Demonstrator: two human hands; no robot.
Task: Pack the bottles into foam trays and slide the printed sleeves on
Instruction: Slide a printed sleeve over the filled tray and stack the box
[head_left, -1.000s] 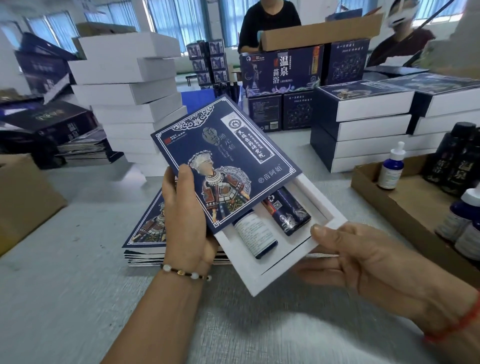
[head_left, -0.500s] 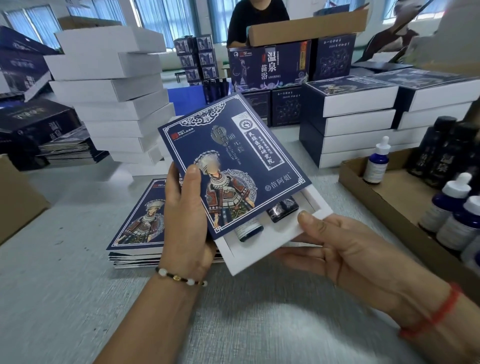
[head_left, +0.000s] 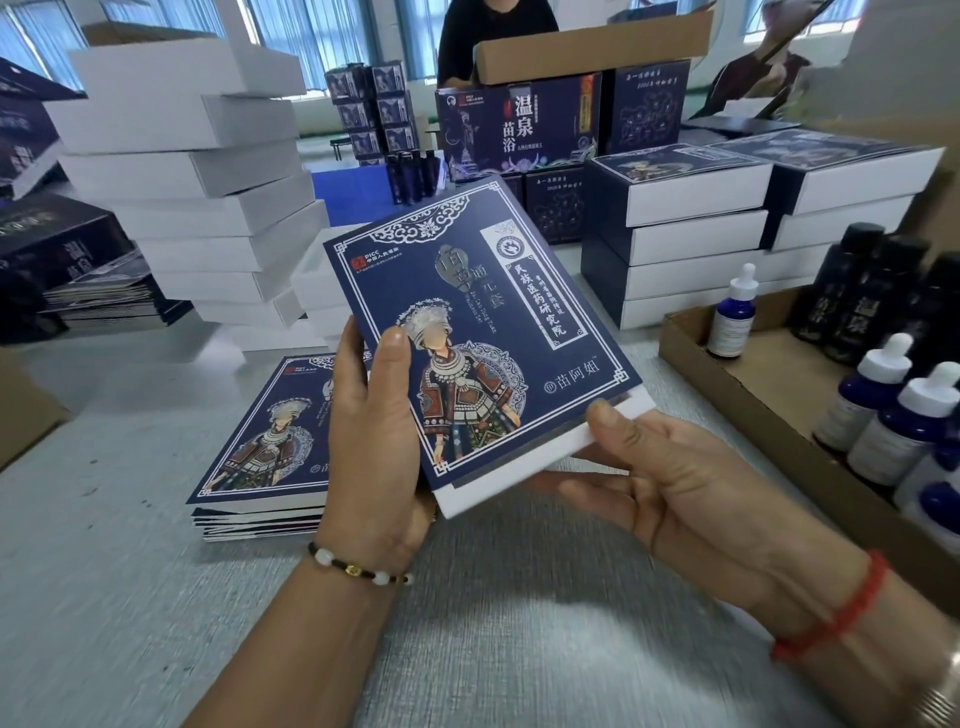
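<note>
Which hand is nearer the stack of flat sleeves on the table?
Left. The left hand is directly beside the stack of sleeves, gripping the box; the right hand is beyond the box.

The navy printed sleeve (head_left: 483, 332) covers nearly all of the white foam tray (head_left: 545, 467). Only the tray's near edge shows. Both are tilted above the desk (head_left: 130, 597).

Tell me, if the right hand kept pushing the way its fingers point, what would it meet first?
The right hand already touches the white tray. Going on leftward, it would likely meet the left hand holding the sleeve, though depth is unclear.
</note>
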